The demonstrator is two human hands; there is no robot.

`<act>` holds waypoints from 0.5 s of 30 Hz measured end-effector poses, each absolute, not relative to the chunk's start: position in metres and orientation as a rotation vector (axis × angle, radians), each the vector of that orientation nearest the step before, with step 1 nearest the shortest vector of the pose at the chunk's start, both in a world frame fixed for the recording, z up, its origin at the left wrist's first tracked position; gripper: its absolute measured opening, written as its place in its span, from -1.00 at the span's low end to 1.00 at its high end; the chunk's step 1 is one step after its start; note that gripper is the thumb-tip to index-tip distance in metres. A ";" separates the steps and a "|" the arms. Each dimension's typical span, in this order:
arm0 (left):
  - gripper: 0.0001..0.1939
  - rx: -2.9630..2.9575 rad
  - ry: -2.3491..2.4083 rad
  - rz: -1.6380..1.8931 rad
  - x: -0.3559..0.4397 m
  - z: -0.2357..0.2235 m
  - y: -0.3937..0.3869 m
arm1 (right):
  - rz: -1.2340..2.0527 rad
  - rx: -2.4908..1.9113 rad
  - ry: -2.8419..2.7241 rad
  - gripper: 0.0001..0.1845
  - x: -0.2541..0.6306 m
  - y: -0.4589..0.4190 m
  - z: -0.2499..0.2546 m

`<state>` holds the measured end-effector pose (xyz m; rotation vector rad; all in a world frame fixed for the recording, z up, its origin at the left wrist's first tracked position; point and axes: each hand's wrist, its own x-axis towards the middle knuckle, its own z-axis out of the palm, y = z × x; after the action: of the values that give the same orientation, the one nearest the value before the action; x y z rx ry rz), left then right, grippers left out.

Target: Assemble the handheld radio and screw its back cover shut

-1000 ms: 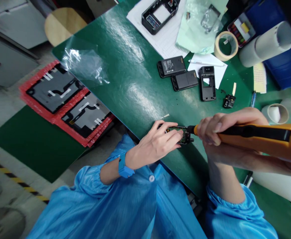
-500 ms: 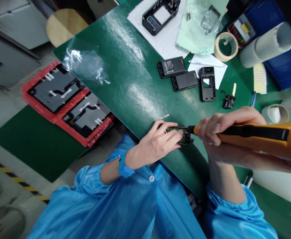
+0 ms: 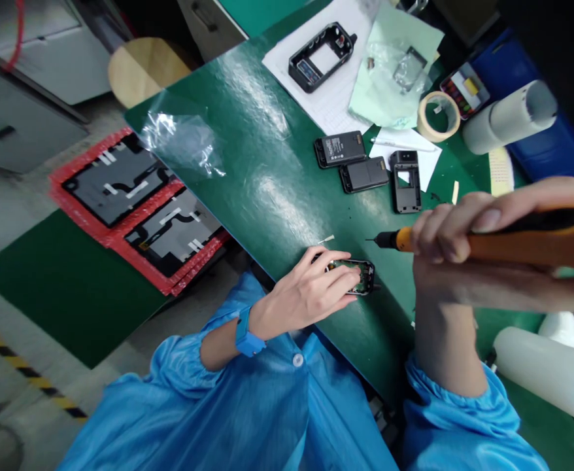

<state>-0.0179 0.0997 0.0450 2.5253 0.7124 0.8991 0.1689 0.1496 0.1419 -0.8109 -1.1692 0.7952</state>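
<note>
My left hand (image 3: 311, 284) lies over an opened handheld device (image 3: 367, 277) on the bench. Its fingers hold the device by the edges and press on the green circuit board inside, hiding much of it. In my right hand (image 3: 456, 229) is an orange and black electric screwdriver (image 3: 527, 243). The thin bit points left, raised beyond the right end of the device and apart from it. Close above my left fingers lies a small needle-like piece with a pale end (image 3: 329, 238).
Two black battery packs (image 3: 340, 149) and a black housing (image 3: 406, 183) lie farther back. Behind them are another black casing (image 3: 320, 59) on paper, a tape roll (image 3: 438, 116) and a white cylinder (image 3: 510, 118). A clear plastic bag (image 3: 184, 140) rests by the left edge.
My right hand has drawn the screwdriver back to the right and up, off the end of the device; its bit now shows. My left hand stays on the device.
</note>
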 end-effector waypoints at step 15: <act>-0.69 2.407 0.679 0.899 -0.020 0.045 0.099 | 0.729 -0.763 -0.962 0.01 0.138 0.212 0.115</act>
<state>-0.0199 0.0994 0.0450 2.4065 0.6789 0.8988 0.1376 0.2117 0.1149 -0.7626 -0.9623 0.7292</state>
